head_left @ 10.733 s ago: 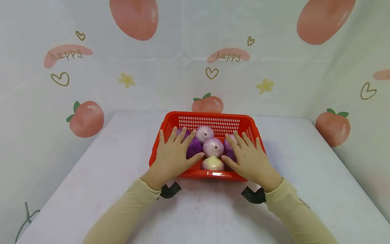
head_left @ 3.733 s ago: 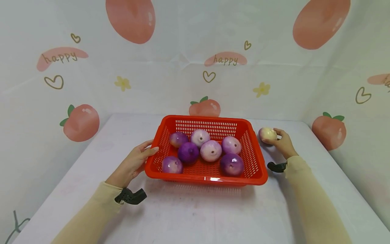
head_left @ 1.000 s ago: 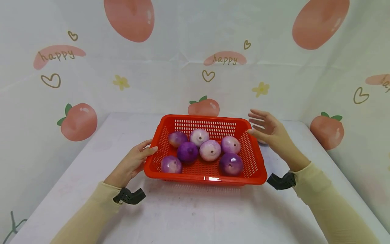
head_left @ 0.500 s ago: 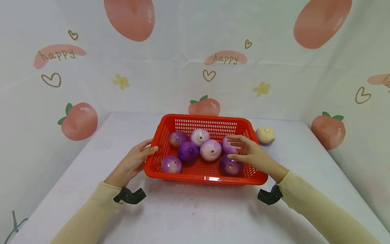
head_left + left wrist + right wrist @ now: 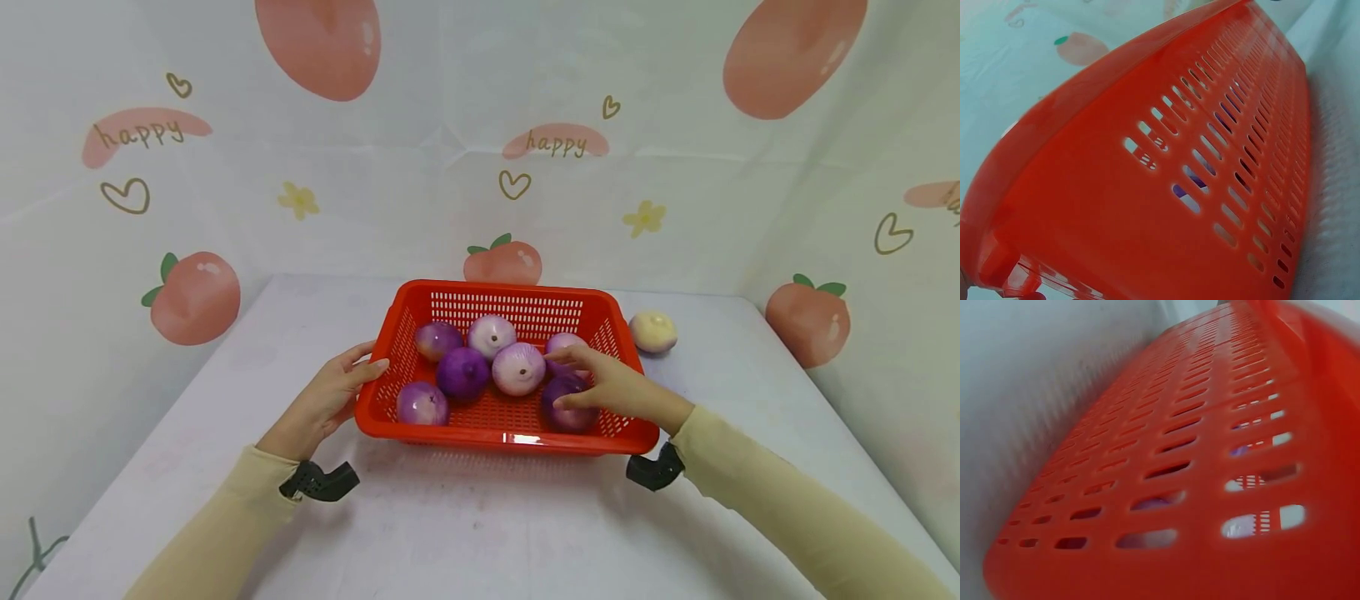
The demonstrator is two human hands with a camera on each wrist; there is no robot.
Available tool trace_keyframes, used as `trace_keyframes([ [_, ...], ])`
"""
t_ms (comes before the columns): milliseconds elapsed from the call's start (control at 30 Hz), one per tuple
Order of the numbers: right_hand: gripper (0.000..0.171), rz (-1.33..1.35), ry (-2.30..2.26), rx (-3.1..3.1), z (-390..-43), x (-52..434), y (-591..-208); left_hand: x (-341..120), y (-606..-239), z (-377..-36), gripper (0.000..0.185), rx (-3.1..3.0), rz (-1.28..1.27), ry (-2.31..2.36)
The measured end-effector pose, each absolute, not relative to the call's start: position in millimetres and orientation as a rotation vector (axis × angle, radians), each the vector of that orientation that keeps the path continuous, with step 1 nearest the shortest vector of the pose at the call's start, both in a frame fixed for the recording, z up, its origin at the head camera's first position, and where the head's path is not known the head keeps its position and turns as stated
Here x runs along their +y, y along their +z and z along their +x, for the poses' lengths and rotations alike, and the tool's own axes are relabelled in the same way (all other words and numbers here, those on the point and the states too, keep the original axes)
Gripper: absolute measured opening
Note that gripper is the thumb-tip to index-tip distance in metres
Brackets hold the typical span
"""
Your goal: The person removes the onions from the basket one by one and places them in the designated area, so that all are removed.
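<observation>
In the head view, a red slotted plastic basket (image 5: 517,442) stands mid-table with several shiny purple and pale onions inside. My left hand (image 5: 322,404) grips its left rim, thumb over the top and fingers outside. My right hand (image 5: 615,390) reaches over the right rim with fingers and thumb spread around a dark purple onion (image 5: 570,421) at the front right. A lighter onion (image 5: 562,343) lies just behind it, partly covered by the fingers. Slotted basket wall (image 5: 1097,206) fills most of the left wrist view; the right wrist view likewise shows basket wall (image 5: 1210,575), both hands hidden.
One yellowish-white onion (image 5: 654,333) rests on the white table (image 5: 487,533), right of the basket's back corner. Behind the table hangs a white cloth (image 5: 420,192) printed with peaches, hearts and flowers. Dark wrist mounts (image 5: 321,482) sit at both cuffs.
The yellowish-white onion went from the basket to the table at right, released by my right hand, which then swung back left and lowered over the dark onion. My left hand keeps holding the rim.
</observation>
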State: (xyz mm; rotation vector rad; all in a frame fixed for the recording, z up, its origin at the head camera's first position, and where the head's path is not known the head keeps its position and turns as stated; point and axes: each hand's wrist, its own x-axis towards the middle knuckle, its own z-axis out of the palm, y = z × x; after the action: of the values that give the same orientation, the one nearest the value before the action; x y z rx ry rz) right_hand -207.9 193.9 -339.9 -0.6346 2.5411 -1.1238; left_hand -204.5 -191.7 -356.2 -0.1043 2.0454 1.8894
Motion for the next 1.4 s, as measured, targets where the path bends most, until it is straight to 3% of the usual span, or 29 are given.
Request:
trace_keyframes([
  [767,0.067,-0.732,-0.684,2.540,-204,184,-347,-192,-357,-205,0.066,2.038,-0.089,1.911],
  [1400,0.074,-0.741,-1.135,2.564,-202,197,-332,-192,-356,-204,0.066,2.034,-0.088,1.907],
])
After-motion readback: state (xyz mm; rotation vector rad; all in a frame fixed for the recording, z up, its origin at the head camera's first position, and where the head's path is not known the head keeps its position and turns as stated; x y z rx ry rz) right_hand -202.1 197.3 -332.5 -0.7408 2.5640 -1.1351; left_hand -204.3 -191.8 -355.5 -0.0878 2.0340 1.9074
